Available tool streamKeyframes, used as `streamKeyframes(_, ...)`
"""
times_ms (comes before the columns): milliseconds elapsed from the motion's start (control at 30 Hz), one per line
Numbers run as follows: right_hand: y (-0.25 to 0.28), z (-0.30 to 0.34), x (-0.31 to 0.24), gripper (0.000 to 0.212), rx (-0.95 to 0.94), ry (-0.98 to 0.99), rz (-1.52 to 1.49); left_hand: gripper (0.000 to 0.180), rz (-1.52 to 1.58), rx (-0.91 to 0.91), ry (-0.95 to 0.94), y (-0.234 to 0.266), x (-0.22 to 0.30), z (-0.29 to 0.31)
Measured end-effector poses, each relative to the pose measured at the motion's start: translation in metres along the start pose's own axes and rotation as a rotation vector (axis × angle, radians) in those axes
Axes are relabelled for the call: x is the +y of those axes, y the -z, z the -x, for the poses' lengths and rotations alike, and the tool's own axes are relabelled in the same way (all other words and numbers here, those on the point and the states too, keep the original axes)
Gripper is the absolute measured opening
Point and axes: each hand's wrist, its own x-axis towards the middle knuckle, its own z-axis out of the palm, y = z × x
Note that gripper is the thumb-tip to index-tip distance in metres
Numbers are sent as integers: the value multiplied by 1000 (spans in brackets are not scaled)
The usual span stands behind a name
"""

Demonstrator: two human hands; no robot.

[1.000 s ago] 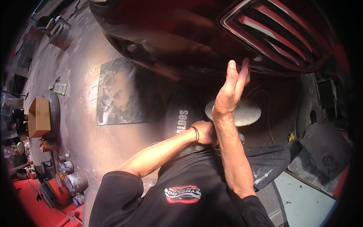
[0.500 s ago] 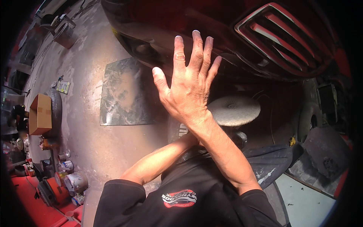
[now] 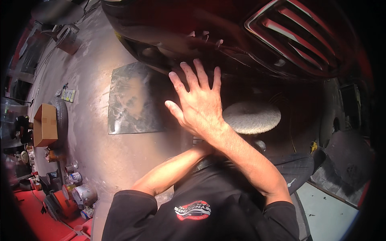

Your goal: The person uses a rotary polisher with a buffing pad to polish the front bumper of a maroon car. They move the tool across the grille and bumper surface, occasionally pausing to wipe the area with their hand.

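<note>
My right hand (image 3: 200, 100) is open, back up, fingers spread, just short of the dark red car bumper (image 3: 177, 44). Pale reflections of its fingertips show in the glossy paint. To the right of the wrist lies a round, pale wool polishing pad (image 3: 253, 117), face up, on what looks like a polisher. Most of that machine is hidden, but a rounded knob (image 3: 260, 145) shows below the pad. My left forearm (image 3: 173, 166) passes beneath the right one. Its hand is hidden there, close to the machine, so its grip cannot be seen.
A chrome-framed grille (image 3: 293, 34) is at the upper right. A dark glossy sheet (image 3: 132, 100) lies on the floor. Leftward are a cardboard box (image 3: 45, 125), a tire (image 3: 60, 116), a bucket (image 3: 69, 42) and several cans (image 3: 84, 195). A dark panel (image 3: 345, 160) is at right.
My right hand has drawn back toward me, away from the bumper's surface, its fingers still spread. The polishing pad and left forearm stay nearly where they were.
</note>
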Motion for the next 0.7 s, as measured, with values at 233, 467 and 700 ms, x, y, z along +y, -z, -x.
streamKeyframes(233,-5,37,22,96,133,-136,-4,46,29,-28,17,-1,2,6)
streamKeyframes(467,-18,-25,13,86,161,4,-42,46,-61,285,40,8,-3,16)
streamKeyframes(700,-33,-37,14,72,307,0,-15,47,-403,247,117,8,2,11)
